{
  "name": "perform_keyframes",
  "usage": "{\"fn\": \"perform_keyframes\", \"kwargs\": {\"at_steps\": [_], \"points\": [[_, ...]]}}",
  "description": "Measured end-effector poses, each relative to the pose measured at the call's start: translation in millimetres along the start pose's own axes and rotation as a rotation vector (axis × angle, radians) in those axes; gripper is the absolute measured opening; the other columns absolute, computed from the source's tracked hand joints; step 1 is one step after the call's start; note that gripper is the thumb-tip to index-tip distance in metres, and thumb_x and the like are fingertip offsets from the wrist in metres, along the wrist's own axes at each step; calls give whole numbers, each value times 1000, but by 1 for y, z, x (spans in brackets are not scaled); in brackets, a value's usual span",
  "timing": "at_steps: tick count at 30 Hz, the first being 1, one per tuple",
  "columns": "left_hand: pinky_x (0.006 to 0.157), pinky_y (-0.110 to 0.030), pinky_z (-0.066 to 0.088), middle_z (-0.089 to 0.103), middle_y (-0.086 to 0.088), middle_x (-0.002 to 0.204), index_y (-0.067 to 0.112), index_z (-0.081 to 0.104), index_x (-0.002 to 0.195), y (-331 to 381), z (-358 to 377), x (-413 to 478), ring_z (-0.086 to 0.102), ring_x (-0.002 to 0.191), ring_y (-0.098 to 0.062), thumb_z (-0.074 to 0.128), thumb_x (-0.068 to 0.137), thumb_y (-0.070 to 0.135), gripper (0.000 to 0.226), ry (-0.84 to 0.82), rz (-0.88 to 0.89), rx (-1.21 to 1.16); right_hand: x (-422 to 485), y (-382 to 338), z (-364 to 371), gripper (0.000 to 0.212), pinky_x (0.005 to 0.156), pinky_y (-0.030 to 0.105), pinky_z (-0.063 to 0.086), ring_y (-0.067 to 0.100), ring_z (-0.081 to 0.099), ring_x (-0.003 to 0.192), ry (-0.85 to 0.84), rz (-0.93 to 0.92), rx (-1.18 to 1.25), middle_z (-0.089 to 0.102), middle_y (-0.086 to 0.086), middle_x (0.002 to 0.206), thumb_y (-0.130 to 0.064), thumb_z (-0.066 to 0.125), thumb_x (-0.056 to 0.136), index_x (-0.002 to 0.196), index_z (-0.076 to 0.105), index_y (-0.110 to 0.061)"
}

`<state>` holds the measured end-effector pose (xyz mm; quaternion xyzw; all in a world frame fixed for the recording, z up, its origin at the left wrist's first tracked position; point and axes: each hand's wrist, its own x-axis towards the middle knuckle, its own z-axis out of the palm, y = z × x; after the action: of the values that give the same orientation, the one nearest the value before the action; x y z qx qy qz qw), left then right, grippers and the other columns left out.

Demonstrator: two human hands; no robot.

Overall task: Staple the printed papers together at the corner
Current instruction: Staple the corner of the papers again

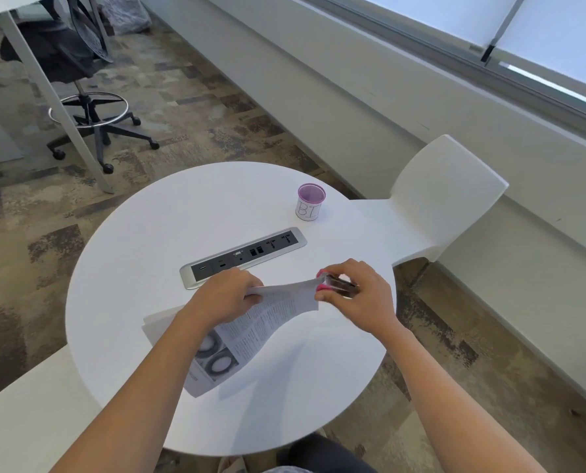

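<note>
The printed papers [261, 322] are a thin stack with text columns and dark ring pictures, lifted at the far end off the round white table [141, 254]. My left hand [225, 295] pinches the stack's upper edge. My right hand [354, 295] is closed around a small dark stapler [341, 285], whose mouth sits at the papers' upper right corner. The stapler is blurred and mostly covered by my fingers.
A grey power-socket strip [244, 256] is set into the table just beyond my hands. A purple mesh cup [310, 201] with a white label stands further back right. White chairs stand at the right [445, 199] and lower left [22, 407]. An office stool [90, 114] stands far left.
</note>
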<state>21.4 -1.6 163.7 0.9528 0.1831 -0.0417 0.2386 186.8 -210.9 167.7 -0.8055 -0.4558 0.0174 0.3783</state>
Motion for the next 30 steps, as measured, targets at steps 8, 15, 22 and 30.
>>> {"fn": "perform_keyframes", "kwargs": {"at_steps": [8,15,22,30], "points": [[56,-30,43,67,6,70,25,70,71,-16,10,7,61,63,-13,76,80,34,14,79,-155,-360,10,25,9,27,71,20,47,7,59,80,206,476,499,68,-16,85,-61,61,79,93,68,-39],[67,-33,60,76,4,89,19,76,91,-19,21,12,73,79,-13,81,76,34,22,212,-285,-781,12,53,38,38,48,28,55,11,68,62,82,798,584,61,2,94,-59,56,87,102,59,-23],[53,-13,50,72,19,80,30,71,85,-20,32,18,70,71,0,80,76,34,13,365,-366,-903,21,89,73,42,57,27,50,18,59,82,-124,941,456,59,2,99,-33,69,89,121,53,-11],[62,-22,51,71,4,94,20,68,99,-26,49,23,68,84,-11,77,78,34,27,471,-481,-972,13,110,111,41,84,40,55,28,63,96,-327,895,110,62,11,114,-9,63,86,125,52,-8]]}}
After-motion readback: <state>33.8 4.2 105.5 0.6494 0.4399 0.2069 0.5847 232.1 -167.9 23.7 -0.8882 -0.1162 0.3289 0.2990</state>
